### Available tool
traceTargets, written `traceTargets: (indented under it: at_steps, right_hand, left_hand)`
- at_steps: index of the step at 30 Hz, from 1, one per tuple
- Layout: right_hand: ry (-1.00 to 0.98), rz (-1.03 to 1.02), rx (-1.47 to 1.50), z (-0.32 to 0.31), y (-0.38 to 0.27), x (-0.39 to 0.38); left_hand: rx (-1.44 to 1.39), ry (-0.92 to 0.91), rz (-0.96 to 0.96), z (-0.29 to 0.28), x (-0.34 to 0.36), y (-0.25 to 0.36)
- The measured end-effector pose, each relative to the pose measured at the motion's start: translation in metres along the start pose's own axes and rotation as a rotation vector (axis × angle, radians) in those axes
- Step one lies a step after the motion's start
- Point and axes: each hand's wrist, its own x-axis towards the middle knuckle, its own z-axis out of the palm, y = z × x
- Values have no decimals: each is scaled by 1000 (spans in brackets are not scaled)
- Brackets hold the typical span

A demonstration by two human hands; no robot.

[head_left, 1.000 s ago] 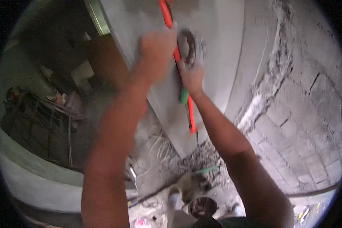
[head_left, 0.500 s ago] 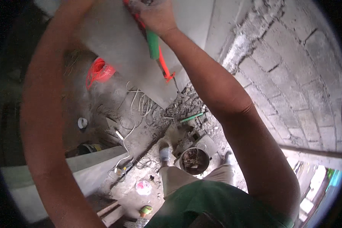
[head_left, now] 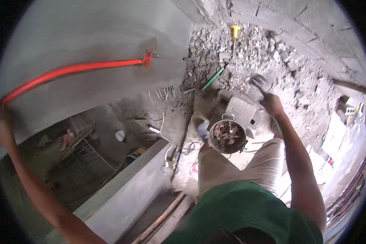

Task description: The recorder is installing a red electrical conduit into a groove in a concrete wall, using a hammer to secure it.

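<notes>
My left hand (head_left: 4,124) is closed around the left end of a bent red pipe (head_left: 89,65) lying along the grey plastered wall (head_left: 77,28). The pipe's right end meets a red bracket (head_left: 147,58) on that wall. At the centre right, my right hand (head_left: 272,105) grips a hammer (head_left: 260,83), its metal claw head up and part of a green handle showing below my fist. Below the hammer, a metal pot (head_left: 227,136) of debris sits beside a concrete block (head_left: 240,107).
Rubble (head_left: 280,69) covers the floor along the block wall (head_left: 317,28), with a yellow-handled tool (head_left: 235,31) and a green rod (head_left: 213,77) on it. White cables (head_left: 162,110) trail toward a concrete ledge (head_left: 130,185). A dim lower area with wood (head_left: 79,134) shows at left.
My view has swung, bringing the floor and pot into the middle. My right hand has moved from the pipe down to the right with the hammer; my left hand is now at far left.
</notes>
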Motion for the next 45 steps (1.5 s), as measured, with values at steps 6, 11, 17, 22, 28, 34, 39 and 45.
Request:
traceTargets:
  at_steps: [6, 11, 17, 22, 28, 34, 39, 45]
  right_hand:
    - [19, 389, 129, 60, 235, -164]
    - [9, 779, 417, 71, 277, -229]
    - [42, 543, 263, 66, 223, -189]
    - [98, 177, 600, 41, 116, -105]
    - [81, -393, 811, -19, -161, -12]
    - [93, -876, 789, -73, -483, 15]
    - [355, -1174, 1014, -68, -632, 11]
    - [643, -1118, 958, -37, -683, 29]
  left_hand:
    - [94, 95, 136, -14, 3, -8]
    - [205, -44, -29, -14, 16, -9]
    - [-134, 31, 202, -32, 16, 23]
    - [43, 38, -106, -73, 1, 44]
    - [-178, 35, -60, -114, -6, 63]
    - [-316, 338, -96, -109, -15, 67]
    - [-343, 381, 0, -82, -17, 62]
    - [-309, 566, 79, -72, -19, 62]
